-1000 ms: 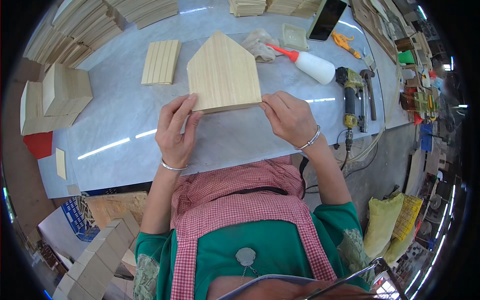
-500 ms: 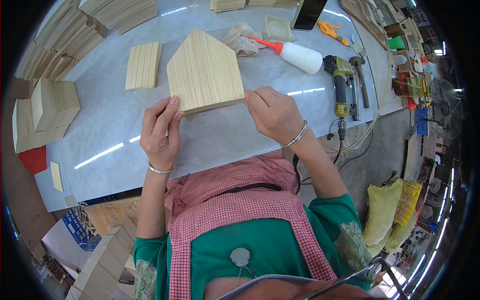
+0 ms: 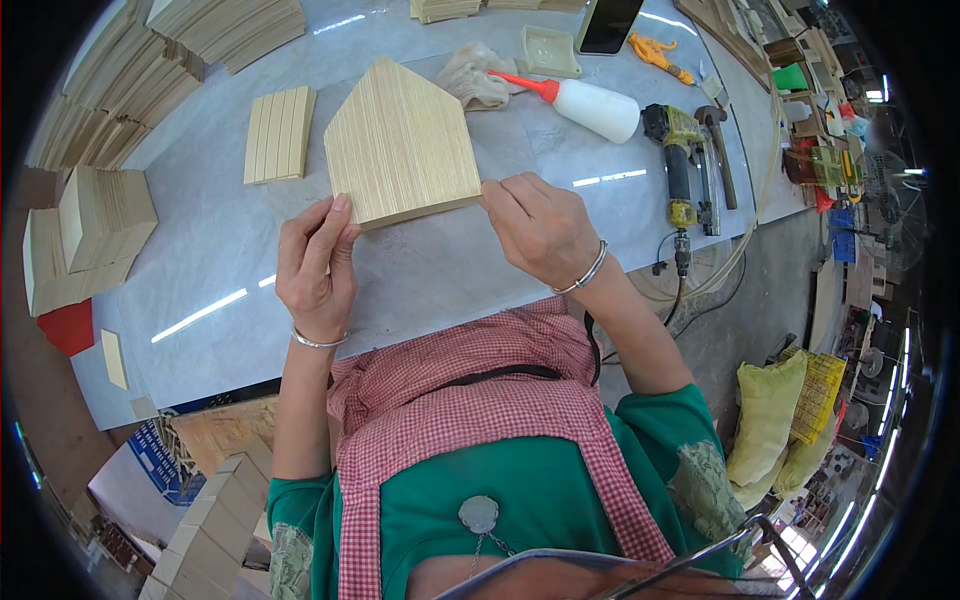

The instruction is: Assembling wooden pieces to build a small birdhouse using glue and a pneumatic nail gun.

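A house-shaped wooden board (image 3: 402, 145), pale with fine vertical grain, is held at its two near corners, its pointed end facing away from me. My left hand (image 3: 318, 268) pinches the near left corner between thumb and fingers. At the near right corner, the fingers of my right hand (image 3: 540, 228) are closed on the edge. Left of the board lies a small grooved wooden panel (image 3: 280, 135). Beyond its right side sit a crumpled greyish cloth (image 3: 478, 76) and a white squeeze bottle (image 3: 597, 110) with a red nozzle, lying on its side.
Stacks of wooden boards (image 3: 130, 75) and pentagonal pieces (image 3: 108, 220) line the table's left. On the right lie a nail gun (image 3: 680, 165) with an air hose and a hammer (image 3: 716, 150). A phone (image 3: 609, 24), a shallow dish (image 3: 551, 52) and an orange tool (image 3: 660, 56) are at the back.
The board and both hands shift very slightly left in the picture, along with the rest of the table. The grip on both corners stays the same.
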`<state>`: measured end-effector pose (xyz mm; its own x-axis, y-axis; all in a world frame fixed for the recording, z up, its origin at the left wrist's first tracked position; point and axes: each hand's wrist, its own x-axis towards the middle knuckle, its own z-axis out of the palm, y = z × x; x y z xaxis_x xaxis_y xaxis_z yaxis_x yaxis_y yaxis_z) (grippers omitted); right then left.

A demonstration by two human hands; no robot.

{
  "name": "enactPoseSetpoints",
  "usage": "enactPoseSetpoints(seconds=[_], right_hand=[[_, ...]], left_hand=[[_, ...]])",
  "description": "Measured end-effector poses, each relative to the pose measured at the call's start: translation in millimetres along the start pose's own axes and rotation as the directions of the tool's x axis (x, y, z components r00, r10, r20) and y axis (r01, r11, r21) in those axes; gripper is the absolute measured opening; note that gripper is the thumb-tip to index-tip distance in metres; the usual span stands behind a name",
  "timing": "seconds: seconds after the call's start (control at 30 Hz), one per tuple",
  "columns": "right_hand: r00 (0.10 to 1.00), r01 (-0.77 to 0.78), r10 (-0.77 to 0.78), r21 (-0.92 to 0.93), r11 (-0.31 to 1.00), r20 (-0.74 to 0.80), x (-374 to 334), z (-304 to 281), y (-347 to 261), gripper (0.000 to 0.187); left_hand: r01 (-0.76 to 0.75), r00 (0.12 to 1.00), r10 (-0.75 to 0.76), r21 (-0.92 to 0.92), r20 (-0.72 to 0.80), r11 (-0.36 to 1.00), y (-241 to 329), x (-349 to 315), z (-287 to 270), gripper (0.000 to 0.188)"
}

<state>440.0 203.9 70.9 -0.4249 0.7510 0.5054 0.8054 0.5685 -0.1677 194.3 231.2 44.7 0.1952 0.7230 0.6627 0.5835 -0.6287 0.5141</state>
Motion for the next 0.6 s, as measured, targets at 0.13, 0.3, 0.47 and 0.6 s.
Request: enactPoseSetpoints(seconds=[0.13,0.3,0.47,0.6], right_hand=[[1.0,0.008,-0.008,-0.01,1.0,-0.007,-1.0,0.4,-0.4,0.026],[1.0,0.009,-0.01,-0.025,1.0,-0.022,-2.4,1.5,-1.5,0.026],[0.999,-0.001,0.0,-0.024,1.0,-0.044,-3.2,2.4,-1.7,0.025],[0.996,-0.049,0.054,0.07,0.996,-0.073,-9.6,0.5,7.1,0.02]], left_hand=[[0.033,0.999,-0.033,-0.006,0.021,0.999,0.7,-1.2,0.0,0.024],[0.03,0.999,-0.029,-0.006,0.02,1.0,0.4,-1.5,0.0,0.025],[0.026,1.0,-0.025,-0.013,0.018,1.0,1.4,-0.4,0.5,0.026],[0.03,0.999,-0.029,-0.017,0.025,0.999,0.3,-0.5,0.5,0.026]])
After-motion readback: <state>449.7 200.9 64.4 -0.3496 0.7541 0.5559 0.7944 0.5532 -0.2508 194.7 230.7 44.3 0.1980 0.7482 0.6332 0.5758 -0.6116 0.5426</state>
